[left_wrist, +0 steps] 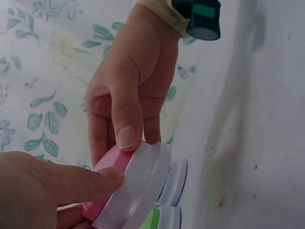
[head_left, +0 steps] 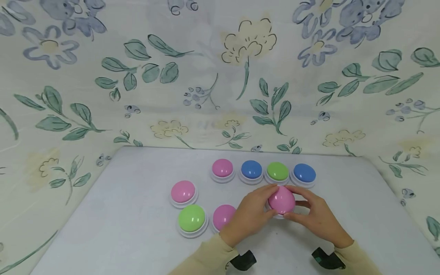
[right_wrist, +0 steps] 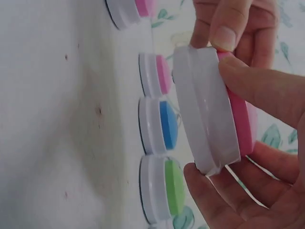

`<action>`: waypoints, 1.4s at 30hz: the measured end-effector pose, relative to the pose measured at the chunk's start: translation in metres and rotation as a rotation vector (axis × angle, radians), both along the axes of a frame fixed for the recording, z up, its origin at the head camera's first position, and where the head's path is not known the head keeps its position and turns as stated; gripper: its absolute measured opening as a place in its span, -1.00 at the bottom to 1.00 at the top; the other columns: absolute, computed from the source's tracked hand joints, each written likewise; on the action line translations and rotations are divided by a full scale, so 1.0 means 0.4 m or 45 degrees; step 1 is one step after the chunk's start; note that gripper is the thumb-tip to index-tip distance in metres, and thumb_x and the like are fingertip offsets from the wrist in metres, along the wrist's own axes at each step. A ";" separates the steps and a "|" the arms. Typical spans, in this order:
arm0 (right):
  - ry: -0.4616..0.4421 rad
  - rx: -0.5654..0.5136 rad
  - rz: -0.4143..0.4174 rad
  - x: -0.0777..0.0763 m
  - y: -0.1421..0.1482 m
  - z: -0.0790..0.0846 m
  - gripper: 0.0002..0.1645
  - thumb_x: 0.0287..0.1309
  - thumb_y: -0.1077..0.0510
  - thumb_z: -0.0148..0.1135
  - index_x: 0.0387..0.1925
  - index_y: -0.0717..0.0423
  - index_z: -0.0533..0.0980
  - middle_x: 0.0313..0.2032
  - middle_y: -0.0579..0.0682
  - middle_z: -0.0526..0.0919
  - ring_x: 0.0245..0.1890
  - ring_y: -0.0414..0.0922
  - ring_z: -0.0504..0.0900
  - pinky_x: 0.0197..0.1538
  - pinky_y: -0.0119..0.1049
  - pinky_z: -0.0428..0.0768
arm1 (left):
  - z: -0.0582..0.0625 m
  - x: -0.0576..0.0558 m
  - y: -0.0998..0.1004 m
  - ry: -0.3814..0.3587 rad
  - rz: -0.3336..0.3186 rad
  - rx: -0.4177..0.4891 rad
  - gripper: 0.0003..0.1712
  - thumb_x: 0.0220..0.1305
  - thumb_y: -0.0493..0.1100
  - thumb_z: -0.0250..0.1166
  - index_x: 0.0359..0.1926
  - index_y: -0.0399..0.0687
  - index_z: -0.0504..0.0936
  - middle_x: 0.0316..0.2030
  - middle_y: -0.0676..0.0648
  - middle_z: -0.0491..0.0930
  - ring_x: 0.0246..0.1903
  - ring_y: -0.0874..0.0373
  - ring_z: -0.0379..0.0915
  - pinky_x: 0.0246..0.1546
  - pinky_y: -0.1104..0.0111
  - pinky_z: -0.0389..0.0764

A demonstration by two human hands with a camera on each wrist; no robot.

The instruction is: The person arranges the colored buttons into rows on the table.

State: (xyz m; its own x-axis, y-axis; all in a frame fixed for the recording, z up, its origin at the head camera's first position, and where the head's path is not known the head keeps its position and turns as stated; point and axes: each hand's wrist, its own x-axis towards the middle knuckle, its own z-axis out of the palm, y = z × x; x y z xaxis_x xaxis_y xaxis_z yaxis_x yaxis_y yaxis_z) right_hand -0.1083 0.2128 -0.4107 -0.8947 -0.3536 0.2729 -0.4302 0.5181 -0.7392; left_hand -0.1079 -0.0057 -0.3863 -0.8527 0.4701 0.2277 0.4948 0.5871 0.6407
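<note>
A pink dome push button (head_left: 282,199) with a white base is held between both hands, raised off the table in the wrist views. My left hand (head_left: 252,212) grips its left side, thumb at the near edge and fingers at the far edge. From the other side my right hand (head_left: 317,215) grips it the same way. In the right wrist view the white base (right_wrist: 207,112) is tilted on edge, with the right thumb on the pink dome's rim. Partly behind the left hand sits another pink button (head_left: 223,217).
Behind the hands stands a row: a pink button (head_left: 222,168), a blue button (head_left: 251,170), a green button (head_left: 277,171) and a second blue button (head_left: 304,173). Left of the hands are a pink button (head_left: 183,191) and a green button (head_left: 191,218). Floral cloth (head_left: 206,76) hangs behind the white table (head_left: 120,214).
</note>
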 end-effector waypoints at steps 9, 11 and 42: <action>0.018 0.052 -0.065 -0.009 0.055 -0.002 -0.12 -0.05 0.09 0.61 0.32 0.12 0.44 0.24 0.05 0.56 0.15 -0.52 0.41 0.07 -0.39 0.63 | -0.015 -0.004 0.064 0.015 0.030 0.040 -0.30 0.23 -0.26 0.45 0.38 -0.18 0.44 0.36 -0.07 0.44 0.34 0.11 0.37 0.25 0.40 0.45; 0.011 0.057 -0.079 -0.010 0.063 -0.004 -0.12 -0.04 0.07 0.61 0.33 0.11 0.44 0.25 0.05 0.56 0.15 -0.54 0.40 0.08 -0.43 0.59 | -0.016 -0.005 0.074 0.021 0.040 0.036 -0.30 0.23 -0.26 0.44 0.38 -0.18 0.44 0.36 -0.06 0.44 0.33 0.11 0.37 0.26 0.40 0.45; -0.097 -0.274 0.087 -0.055 0.215 -0.076 -0.24 -0.04 0.47 0.48 0.25 0.34 0.45 0.19 -0.10 0.59 0.22 -0.37 0.46 0.21 -0.61 0.42 | -0.089 -0.024 0.225 0.153 0.124 0.023 -0.32 0.23 -0.21 0.45 0.34 -0.20 0.45 0.24 -0.01 0.55 0.22 0.25 0.46 0.24 0.53 0.41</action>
State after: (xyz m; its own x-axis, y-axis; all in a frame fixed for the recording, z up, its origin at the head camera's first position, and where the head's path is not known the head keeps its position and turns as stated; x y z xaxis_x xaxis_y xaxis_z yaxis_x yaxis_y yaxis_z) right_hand -0.1302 0.2988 -0.4411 -0.8916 -0.3551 0.2809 -0.3975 0.3169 -0.8611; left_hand -0.1176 0.0843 -0.4220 -0.8601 0.3816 0.3387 0.5100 0.6250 0.5909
